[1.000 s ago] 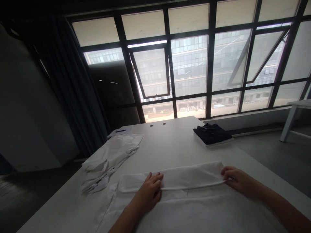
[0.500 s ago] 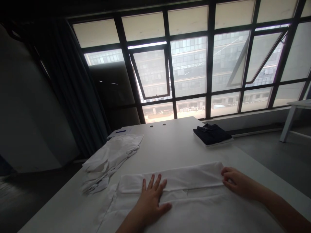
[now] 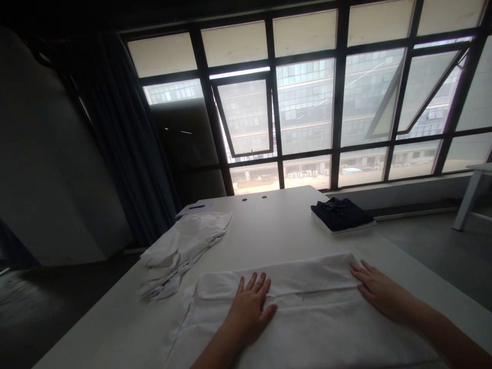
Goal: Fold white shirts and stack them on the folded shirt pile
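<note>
A white shirt (image 3: 303, 328) lies spread on the white table (image 3: 269, 220) right in front of me, its upper part folded over into a long flat band (image 3: 307, 277). My left hand (image 3: 248, 312) rests flat on the shirt with fingers spread, across the band's lower edge. My right hand (image 3: 378, 292) lies open at the band's right end, fingertips on the cloth. Neither hand grips anything.
A crumpled white garment (image 3: 182, 251) lies left of the shirt. A folded dark shirt (image 3: 340, 214) sits at the far right. A paper with a blue pen (image 3: 196, 207) lies at the far left. Large windows stand beyond the table.
Both hands have let go of the folded edge, which they pinched a second ago. They now lie flat and open on the cloth. My view has shifted slightly.
</note>
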Action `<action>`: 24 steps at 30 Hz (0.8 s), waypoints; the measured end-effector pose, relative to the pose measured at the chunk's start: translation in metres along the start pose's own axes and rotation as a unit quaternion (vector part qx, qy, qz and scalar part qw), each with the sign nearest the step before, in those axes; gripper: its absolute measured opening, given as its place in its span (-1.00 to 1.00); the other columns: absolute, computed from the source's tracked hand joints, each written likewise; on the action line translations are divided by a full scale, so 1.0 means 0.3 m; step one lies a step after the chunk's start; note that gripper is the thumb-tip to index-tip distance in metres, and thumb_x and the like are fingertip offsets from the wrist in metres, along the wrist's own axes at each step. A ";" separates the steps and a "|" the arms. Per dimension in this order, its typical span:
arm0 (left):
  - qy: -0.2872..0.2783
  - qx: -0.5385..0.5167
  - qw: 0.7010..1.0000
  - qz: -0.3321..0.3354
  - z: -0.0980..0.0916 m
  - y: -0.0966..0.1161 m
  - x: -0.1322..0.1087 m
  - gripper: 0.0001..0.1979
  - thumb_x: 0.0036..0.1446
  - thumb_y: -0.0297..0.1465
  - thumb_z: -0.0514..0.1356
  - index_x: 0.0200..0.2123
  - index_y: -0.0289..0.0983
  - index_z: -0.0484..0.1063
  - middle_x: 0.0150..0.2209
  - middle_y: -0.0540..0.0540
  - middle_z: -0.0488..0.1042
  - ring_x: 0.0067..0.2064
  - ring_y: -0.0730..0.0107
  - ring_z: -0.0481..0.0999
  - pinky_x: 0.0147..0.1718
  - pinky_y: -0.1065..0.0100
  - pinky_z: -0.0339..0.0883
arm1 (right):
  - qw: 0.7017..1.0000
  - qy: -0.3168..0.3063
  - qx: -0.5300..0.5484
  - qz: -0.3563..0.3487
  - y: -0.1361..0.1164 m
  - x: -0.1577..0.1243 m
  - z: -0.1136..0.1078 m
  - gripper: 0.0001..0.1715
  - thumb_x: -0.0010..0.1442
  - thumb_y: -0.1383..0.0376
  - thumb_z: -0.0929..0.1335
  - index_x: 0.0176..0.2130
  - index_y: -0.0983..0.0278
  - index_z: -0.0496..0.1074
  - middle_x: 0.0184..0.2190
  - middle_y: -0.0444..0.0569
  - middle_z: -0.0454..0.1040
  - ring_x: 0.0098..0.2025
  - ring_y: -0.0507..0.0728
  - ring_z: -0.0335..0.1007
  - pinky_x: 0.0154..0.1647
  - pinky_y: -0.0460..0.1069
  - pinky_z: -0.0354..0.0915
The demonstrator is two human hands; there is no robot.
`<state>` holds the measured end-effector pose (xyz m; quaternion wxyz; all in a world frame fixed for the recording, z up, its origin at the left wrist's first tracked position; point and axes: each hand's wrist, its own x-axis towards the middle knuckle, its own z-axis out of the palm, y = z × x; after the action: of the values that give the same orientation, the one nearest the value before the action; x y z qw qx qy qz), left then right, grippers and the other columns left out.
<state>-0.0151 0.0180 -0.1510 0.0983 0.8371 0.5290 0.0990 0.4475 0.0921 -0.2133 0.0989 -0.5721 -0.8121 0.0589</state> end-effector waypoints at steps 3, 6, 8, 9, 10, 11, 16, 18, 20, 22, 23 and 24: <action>0.000 -0.001 1.000 0.029 -0.007 0.007 0.000 -0.38 0.35 -0.03 0.04 0.41 -0.02 0.08 0.44 -0.08 0.03 0.45 0.00 -0.03 0.38 -0.18 -0.22 | 0.999 0.014 -0.032 0.013 -0.032 0.011 0.022 -0.32 0.13 0.17 0.31 0.21 0.29 0.44 0.31 0.17 0.29 0.40 0.50 0.01 0.37 0.40 0.03; -0.003 0.007 0.999 0.045 -0.008 0.012 -0.001 -0.43 0.36 -0.07 0.05 0.39 0.02 0.12 0.44 -0.08 0.04 0.45 -0.03 -0.03 0.37 -0.22 -0.19 | 0.998 0.040 -0.044 0.004 -0.141 0.022 0.035 -0.21 0.01 0.24 0.36 0.23 0.36 0.40 0.32 0.29 0.23 0.37 0.60 0.02 0.33 0.49 0.01; -0.007 0.014 0.999 0.048 -0.007 0.013 -0.001 -0.43 0.37 -0.08 0.04 0.39 0.03 0.11 0.44 -0.09 0.02 0.45 -0.06 -0.04 0.35 -0.25 -0.19 | 0.996 0.059 -0.039 -0.047 -0.268 0.036 0.019 -0.14 0.02 0.27 0.35 0.31 0.36 0.29 0.39 0.26 0.09 0.41 0.55 -0.06 0.37 0.45 -0.03; -0.010 0.019 0.999 0.048 -0.006 0.014 0.000 -0.44 0.37 -0.08 0.03 0.39 0.04 0.11 0.45 -0.09 0.02 0.45 -0.07 -0.05 0.35 -0.27 -0.20 | 0.994 0.064 -0.028 -0.085 -0.343 0.048 0.005 -0.14 0.08 0.28 0.32 0.35 0.34 0.23 0.42 0.22 0.03 0.44 0.47 -0.11 0.40 0.39 -0.06; -0.013 0.023 0.999 0.047 -0.005 0.014 0.000 -0.44 0.38 -0.08 0.03 0.39 0.05 0.10 0.45 -0.09 0.01 0.45 -0.07 -0.05 0.35 -0.28 -0.20 | 0.990 0.063 -0.015 -0.122 -0.421 0.064 -0.010 -0.15 0.15 0.27 0.30 0.39 0.33 0.15 0.44 0.17 -0.03 0.46 0.40 -0.16 0.42 0.34 -0.07; -0.015 0.028 0.999 0.045 -0.004 0.014 0.000 -0.45 0.38 -0.09 0.02 0.39 0.06 0.09 0.45 -0.08 0.00 0.45 -0.07 -0.05 0.34 -0.30 -0.21 | 0.986 0.055 -0.002 -0.155 -0.499 0.083 -0.025 -0.17 0.23 0.22 0.27 0.42 0.32 0.08 0.46 0.13 -0.09 0.47 0.36 -0.21 0.44 0.29 -0.10; -0.020 0.035 0.998 0.041 -0.008 0.017 0.000 -0.45 0.39 -0.08 0.00 0.40 0.09 0.05 0.45 -0.07 -0.01 0.45 -0.08 -0.05 0.30 -0.39 -0.21 | 0.984 -0.017 0.048 -0.170 -0.743 0.190 -0.019 -0.11 0.40 -0.12 0.08 0.43 0.40 0.02 0.45 0.22 -0.10 0.48 0.36 -0.24 0.46 0.29 -0.21; -0.023 0.036 0.998 0.042 -0.011 0.017 -0.001 -0.44 0.39 -0.07 0.00 0.40 0.09 0.04 0.45 -0.08 -0.01 0.45 -0.09 -0.05 0.30 -0.40 -0.20 | 0.985 -0.035 0.051 -0.159 -0.747 0.214 0.013 -0.06 0.39 -0.18 0.05 0.43 0.40 0.03 0.45 0.22 -0.07 0.48 0.36 -0.24 0.46 0.29 -0.26; -0.027 0.036 0.998 0.043 -0.013 0.015 -0.001 -0.43 0.39 -0.06 0.00 0.40 0.08 0.04 0.45 -0.09 -0.02 0.45 -0.09 -0.06 0.30 -0.40 -0.20 | 0.985 -0.038 0.053 -0.162 -0.710 0.222 0.044 -0.05 0.38 -0.21 0.04 0.44 0.37 0.00 0.45 0.18 -0.08 0.48 0.31 -0.25 0.47 0.25 -0.28; -0.030 0.036 0.998 0.044 -0.014 0.014 -0.002 -0.42 0.38 -0.05 0.00 0.41 0.06 0.03 0.46 -0.10 -0.03 0.45 -0.09 -0.07 0.30 -0.40 -0.20 | 0.986 -0.027 0.052 -0.158 -0.650 0.219 0.064 -0.06 0.37 -0.22 0.04 0.44 0.32 -0.02 0.46 0.12 -0.10 0.49 0.27 -0.26 0.48 0.21 -0.29; -0.031 0.035 0.998 0.044 -0.014 0.014 -0.002 -0.42 0.39 -0.05 -0.01 0.41 0.06 0.03 0.46 -0.10 -0.03 0.45 -0.09 -0.07 0.30 -0.40 -0.21 | 0.988 -0.020 0.047 -0.148 -0.616 0.215 0.070 -0.06 0.37 -0.22 0.03 0.45 0.31 -0.03 0.47 0.10 -0.11 0.49 0.27 -0.27 0.48 0.22 -0.30; -0.032 0.035 0.998 0.044 -0.014 0.014 -0.002 -0.42 0.39 -0.04 -0.01 0.41 0.06 0.03 0.46 -0.11 -0.03 0.45 -0.09 -0.07 0.30 -0.40 -0.21 | 0.990 -0.013 0.041 -0.131 -0.582 0.211 0.073 -0.06 0.37 -0.22 0.03 0.45 0.30 -0.03 0.47 0.09 -0.12 0.49 0.28 -0.28 0.48 0.23 -0.31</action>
<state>-0.0129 0.0159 -0.1459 0.0816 0.8651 0.4915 0.0583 0.2616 0.0928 -0.1923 0.1189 -0.4552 -0.8782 0.0864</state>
